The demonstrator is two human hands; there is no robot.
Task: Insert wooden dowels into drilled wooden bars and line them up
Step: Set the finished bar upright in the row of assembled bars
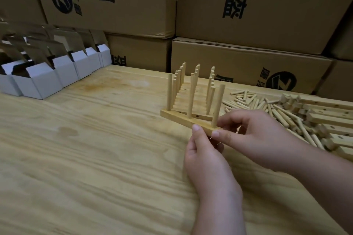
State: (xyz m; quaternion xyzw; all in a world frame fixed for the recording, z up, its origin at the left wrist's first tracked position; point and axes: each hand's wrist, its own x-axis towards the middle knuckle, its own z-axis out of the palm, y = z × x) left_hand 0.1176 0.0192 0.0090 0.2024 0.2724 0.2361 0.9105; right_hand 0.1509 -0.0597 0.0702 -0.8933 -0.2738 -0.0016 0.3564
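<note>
Bar (186, 121) w/ 3 dowels | both hands pinch end | loose dowels (282, 112) R | boxes (57, 70) L

— From here, can you see how many bars (183, 91) stand in that row?

— No, the front bar (188, 121) and its dowels (191, 94) cover the ones behind (only their tips poke up).

— And the loose bars (328, 118) on the right?

— Cut off by the edge. The left hand (205, 150) hides its own fingers under the wood.

— The cartons (248, 5)?

— Their print is cropped.
</note>
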